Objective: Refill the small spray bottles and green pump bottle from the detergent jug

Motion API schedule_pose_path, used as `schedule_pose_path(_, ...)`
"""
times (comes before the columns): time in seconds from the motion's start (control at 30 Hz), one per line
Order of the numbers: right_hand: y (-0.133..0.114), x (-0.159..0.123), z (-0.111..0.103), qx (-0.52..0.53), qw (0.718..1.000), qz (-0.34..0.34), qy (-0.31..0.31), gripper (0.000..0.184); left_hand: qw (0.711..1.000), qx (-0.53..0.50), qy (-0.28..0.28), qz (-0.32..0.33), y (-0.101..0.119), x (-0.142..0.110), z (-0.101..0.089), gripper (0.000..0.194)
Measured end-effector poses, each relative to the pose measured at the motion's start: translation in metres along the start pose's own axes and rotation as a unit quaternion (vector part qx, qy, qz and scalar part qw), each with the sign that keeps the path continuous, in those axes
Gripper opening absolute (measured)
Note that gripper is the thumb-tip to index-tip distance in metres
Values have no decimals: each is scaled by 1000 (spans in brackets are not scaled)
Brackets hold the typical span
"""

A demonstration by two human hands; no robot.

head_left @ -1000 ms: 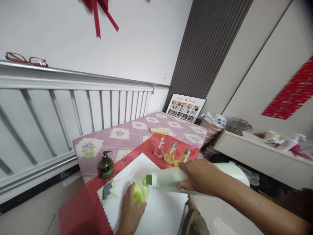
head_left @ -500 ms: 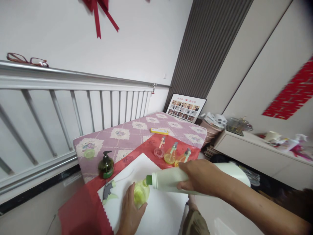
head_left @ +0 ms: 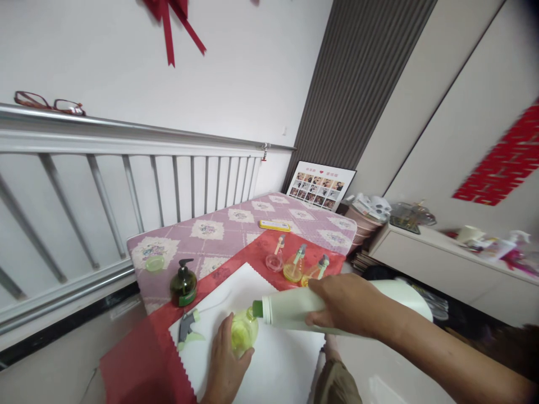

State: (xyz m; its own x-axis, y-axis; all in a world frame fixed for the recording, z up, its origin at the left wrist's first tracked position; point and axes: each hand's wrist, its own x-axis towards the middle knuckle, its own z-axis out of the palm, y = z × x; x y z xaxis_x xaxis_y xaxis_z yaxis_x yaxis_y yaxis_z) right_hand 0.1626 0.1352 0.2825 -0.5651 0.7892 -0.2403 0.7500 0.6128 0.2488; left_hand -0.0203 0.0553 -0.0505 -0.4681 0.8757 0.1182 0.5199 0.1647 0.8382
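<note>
My right hand is wrapped round a large white bottle lying tilted on its side, its green spout against the mouth of a small round yellow-green bottle. My left hand grips that small bottle from below on a white cloth. A grey-green spray head with its tube lies loose on the cloth to the left.
A dark green pump bottle stands on the red cloth. Three small spray bottles stand further back. A yellow flat case lies on the patterned tablecloth. White railing at left, a low cabinet with clutter at right.
</note>
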Motion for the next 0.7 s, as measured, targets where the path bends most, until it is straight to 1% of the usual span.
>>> schedule_pose_path(0.27, 0, -2, 0, 5, 1000, -6, 3, 37, 999, -28, 16, 9, 0, 1, -1, 78)
schedule_pose_path(0.5, 0, -1, 0, -3, 1000, -5, 5, 36, 1000, -24, -3, 0, 3, 1, -3, 80)
schedule_pose_path(0.7, -1, 0, 1, -2, 1000, -9, 3, 37, 1000, -29, -9, 6, 1, 0, -2, 79)
